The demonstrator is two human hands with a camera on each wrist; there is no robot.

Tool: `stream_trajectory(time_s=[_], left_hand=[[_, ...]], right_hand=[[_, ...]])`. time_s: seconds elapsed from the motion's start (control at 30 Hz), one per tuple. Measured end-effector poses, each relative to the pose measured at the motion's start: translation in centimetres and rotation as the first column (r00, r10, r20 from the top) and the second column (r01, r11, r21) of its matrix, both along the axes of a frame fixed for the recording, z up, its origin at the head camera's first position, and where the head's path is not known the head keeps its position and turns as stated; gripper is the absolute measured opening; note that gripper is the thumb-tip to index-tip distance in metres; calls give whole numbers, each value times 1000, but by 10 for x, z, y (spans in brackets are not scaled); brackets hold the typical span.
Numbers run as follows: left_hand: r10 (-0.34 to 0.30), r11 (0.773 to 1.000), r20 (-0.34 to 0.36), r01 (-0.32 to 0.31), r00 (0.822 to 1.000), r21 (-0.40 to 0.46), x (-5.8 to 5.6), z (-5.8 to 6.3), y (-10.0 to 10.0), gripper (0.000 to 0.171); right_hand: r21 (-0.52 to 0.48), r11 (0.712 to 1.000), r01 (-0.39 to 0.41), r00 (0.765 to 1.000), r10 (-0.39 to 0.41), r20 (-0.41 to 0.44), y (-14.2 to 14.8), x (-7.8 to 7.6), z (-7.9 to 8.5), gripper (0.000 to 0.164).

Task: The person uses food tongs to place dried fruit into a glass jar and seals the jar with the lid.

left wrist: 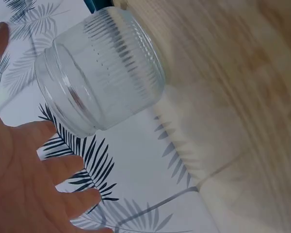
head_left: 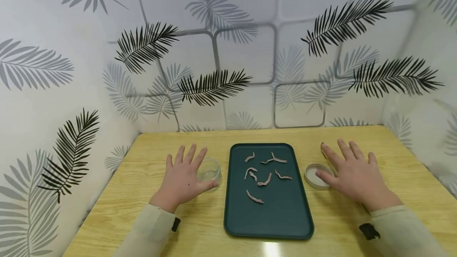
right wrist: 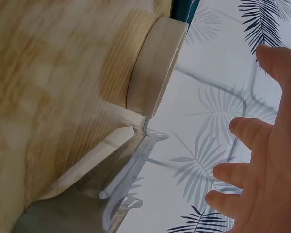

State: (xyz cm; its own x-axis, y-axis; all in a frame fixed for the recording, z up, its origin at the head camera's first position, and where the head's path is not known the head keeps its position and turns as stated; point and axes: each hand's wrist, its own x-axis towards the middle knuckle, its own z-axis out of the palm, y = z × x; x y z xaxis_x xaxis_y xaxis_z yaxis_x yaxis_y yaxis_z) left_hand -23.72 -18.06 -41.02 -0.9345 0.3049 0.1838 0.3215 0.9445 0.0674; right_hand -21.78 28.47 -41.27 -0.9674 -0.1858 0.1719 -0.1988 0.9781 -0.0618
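Observation:
My left hand (head_left: 183,181) is spread with straight fingers beside a clear glass jar (left wrist: 102,73), which stands lidless on the table; in the head view the hand overlaps part of it. On the right, my right hand (head_left: 357,173) is spread too, its thumb overlapping a shallow round pale lid (head_left: 315,176). Both palms hold nothing. Between the hands lies a dark green tray (head_left: 269,221) with several thin, twisted, dried root-like pieces (head_left: 265,180) scattered over its upper part. Beneath the right hand, a pale flat strip (right wrist: 92,160) and a clear plastic-like piece (right wrist: 131,174) show in the right wrist view.
The light wood table (head_left: 192,229) ends at a wall (head_left: 246,58) covered in leaf-patterned material, which also runs along the left and right sides. Dark straps sit at both sleeves.

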Motion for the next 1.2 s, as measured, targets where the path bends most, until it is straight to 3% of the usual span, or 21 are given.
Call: stream_trajectory(time_s=[0.17,0.37,0.53,0.8,0.93,1.2], left_hand=[[29,997,66,-33,997,65,-2,-5,-3,107],[15,980,139,-42,990,197,-7,-14,-9,106],[-22,935,229,-61,973,348,-12,-19,-11,103],[-71,857,375,-136,924,497,-18,-22,-15,107],[-96,822,431,-173,897,543,-21,-26,-16,110],[-157,750,475,-209,866,628,-24,-33,-17,111]], right_hand=[[-6,1000,12,1000,-12,20,4,0,1,90],[5,1000,25,997,-26,74,14,2,-2,92],[15,999,37,993,-38,114,22,3,-3,96],[-38,996,83,979,-74,192,43,5,-8,100],[-75,992,105,960,-82,267,52,7,-9,109],[-124,985,120,916,-61,396,61,2,-11,124]])
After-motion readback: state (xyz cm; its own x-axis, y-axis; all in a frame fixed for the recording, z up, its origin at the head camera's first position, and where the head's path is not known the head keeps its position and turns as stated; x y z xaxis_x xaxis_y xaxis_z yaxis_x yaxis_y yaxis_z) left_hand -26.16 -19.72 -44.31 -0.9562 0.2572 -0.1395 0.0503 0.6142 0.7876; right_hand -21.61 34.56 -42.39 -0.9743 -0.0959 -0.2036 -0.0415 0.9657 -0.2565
